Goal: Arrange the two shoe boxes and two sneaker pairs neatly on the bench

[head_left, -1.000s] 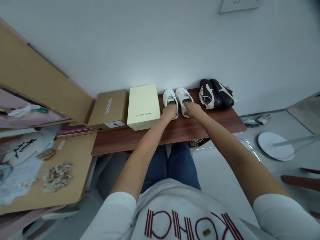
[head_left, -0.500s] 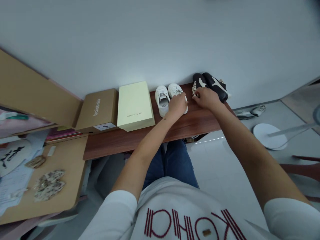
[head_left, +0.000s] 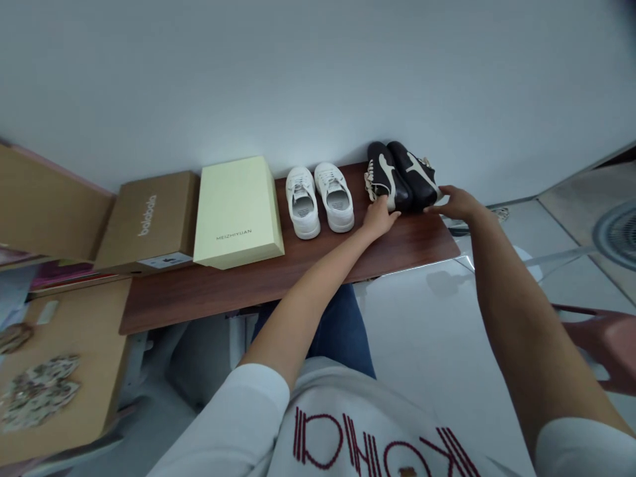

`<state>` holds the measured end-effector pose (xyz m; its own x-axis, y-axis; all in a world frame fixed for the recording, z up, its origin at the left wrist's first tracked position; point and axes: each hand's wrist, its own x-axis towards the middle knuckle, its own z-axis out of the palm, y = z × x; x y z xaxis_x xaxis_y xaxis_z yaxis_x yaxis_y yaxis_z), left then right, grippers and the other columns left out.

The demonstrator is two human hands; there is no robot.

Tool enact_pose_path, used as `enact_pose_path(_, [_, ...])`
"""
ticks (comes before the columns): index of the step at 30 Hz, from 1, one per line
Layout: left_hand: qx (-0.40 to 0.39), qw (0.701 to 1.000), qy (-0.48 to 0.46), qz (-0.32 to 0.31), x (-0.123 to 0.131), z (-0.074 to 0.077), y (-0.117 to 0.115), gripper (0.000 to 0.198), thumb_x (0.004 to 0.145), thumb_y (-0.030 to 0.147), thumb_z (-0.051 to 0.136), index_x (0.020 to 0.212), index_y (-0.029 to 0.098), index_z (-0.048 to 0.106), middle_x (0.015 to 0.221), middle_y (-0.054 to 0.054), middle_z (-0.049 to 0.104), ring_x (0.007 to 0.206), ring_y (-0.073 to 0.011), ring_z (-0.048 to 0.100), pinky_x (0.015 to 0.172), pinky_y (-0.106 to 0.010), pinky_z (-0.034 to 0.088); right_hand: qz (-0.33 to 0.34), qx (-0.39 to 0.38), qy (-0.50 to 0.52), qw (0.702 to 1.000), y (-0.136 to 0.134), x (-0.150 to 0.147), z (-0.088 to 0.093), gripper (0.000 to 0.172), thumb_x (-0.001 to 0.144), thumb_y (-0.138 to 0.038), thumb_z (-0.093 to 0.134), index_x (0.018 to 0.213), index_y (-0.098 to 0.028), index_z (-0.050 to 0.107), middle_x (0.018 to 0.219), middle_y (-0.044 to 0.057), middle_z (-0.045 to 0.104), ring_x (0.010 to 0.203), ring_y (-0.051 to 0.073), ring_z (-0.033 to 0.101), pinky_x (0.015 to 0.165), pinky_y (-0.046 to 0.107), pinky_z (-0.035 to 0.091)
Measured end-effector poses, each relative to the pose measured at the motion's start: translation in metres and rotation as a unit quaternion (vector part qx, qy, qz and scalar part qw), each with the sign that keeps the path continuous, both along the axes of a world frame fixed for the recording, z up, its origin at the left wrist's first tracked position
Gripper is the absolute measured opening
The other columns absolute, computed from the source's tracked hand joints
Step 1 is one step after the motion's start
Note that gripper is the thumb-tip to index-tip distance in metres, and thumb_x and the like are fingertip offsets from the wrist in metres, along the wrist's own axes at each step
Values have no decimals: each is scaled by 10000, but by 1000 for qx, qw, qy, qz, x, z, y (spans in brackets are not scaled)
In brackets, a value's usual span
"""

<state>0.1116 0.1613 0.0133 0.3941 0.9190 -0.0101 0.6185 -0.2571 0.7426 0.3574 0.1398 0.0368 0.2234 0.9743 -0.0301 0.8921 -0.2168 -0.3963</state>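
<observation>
A pair of black sneakers with cream stripes and laces stands on a dark red-brown wooden board, heels toward me. My left hand is at the left sneaker's heel, fingers along its outer side and thumb at the back. From the other side, my right hand holds the right sneaker's heel between thumb and fingers. Both soles appear to rest on the board. Left of them sits a pair of white sneakers, side by side, toes toward the wall and untouched.
A pale yellow shoebox and a brown shoebox stand farther left on the board. A wooden desk with a patterned fabric bow adjoins at lower left. The wall rises behind. At right are a fan and a reddish chair.
My left hand has left the white sneakers and moved right to the black pair. My right hand has shifted from the left black sneaker to the right one's heel. The view has swung right.
</observation>
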Motion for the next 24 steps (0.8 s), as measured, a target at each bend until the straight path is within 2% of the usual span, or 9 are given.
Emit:
enact_pose_path(2, [-37,999,-8,21,5,-2,6,430,896,328,714,1273,163,588,1331,-158,658,1272,-292,596,1036,-361,451,-19,-2,39,999,1,-3,-6,765,567,-600,873,1174,-192,652,1005,77,724,942,291,675,842,439,567])
enact_pose_path(5, [-65,997,-17,36,6,-4,13,328,906,389,696,1153,180,643,1225,-131,709,1186,-280,639,971,-343,478,-45,-4,62,997,1,-13,-4,722,516,-574,907,1060,-170,660,875,49,699,821,253,652,751,397,561])
enact_pose_path(9, [-36,999,-17,20,0,3,18,330,930,390,657,1187,184,647,1214,-120,714,1169,-268,644,972,-342,472,-5,12,71,997,-2,-21,9,649,536,-603,897,960,-174,656,768,20,671,754,238,630,702,371,544])
enact_pose_path(14, [11,997,70,-20,-8,30,17,406,961,389,604,1340,247,588,1293,-102,688,1272,-294,585,1049,-416,420,55,54,-16,997,0,-27,17,625,634,-601,860,1071,-203,656,934,67,723,912,296,668,810,388,535])
enact_pose_path(18, [54,986,150,-56,-11,49,12,347,977,349,565,1310,259,599,1260,-100,700,1259,-302,588,1075,-475,387,82,17,-125,989,1,-37,19,557,724,-559,814,1144,-239,635,1037,105,724,994,335,669,833,413,524])
enact_pose_path(21, [89,977,179,-77,-10,54,7,308,957,276,578,1255,216,622,1195,-123,716,1199,-304,622,1065,-483,383,100,-6,-176,979,3,-47,23,523,772,-516,786,1187,-247,619,1085,121,708,1031,345,660,841,429,518])
enact_pose_path(24, [104,970,202,-87,-8,53,5,269,942,240,577,1200,199,640,1135,-120,733,1144,-299,646,1032,-475,400,129,-13,-218,967,7,-56,26,521,792,-505,770,1214,-246,610,1083,127,703,1023,337,660,821,421,521])
